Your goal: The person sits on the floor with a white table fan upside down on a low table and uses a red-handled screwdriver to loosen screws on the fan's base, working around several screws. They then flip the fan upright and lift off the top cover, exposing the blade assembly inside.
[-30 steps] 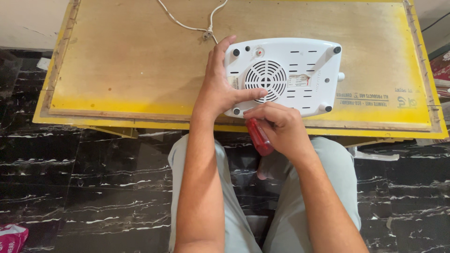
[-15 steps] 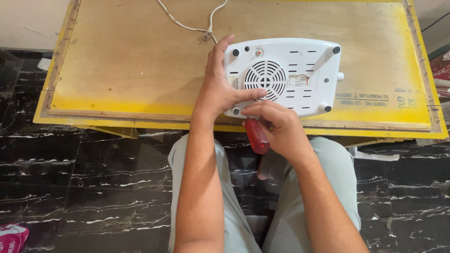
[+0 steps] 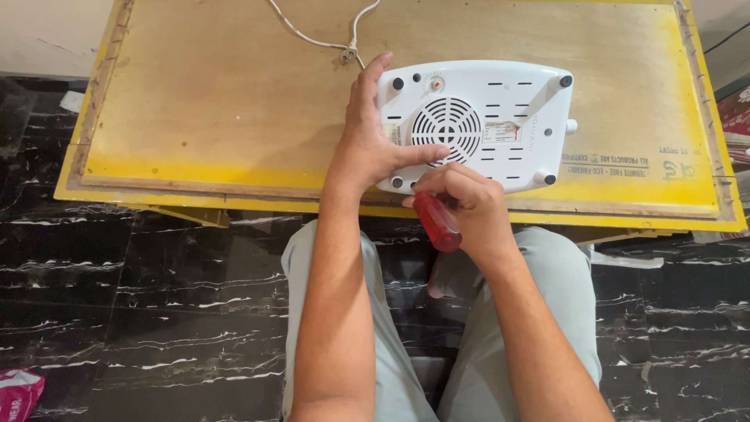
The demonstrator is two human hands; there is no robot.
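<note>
— Nothing much has shifted since a second ago in the head view: the left hand still lies flat, fingers spread wide, on the left end of the white plastic appliance turned underside-up, and the right hand stays curled tight round the red-handled screwdriver at its near edge.

— Where does the appliance sit?

— On the yellow-edged plywood board, right of centre, its near edge close to the board's near lip. The driver's tip is hidden under the fingers, somewhere near the near-left black foot.

— What could go wrong?

— I'd judge the tip could slip off the screw and gouge the plastic or jab the left thumb, which rests just beside it on the round vent grille. Pushing hard could also nudge the casing off the near lip.

— Anything else around?

— A white power cord with plug trails off the far side, touching nothing in the way. Black marble floor lies below, a pink packet at the near left corner, well apart.
</note>
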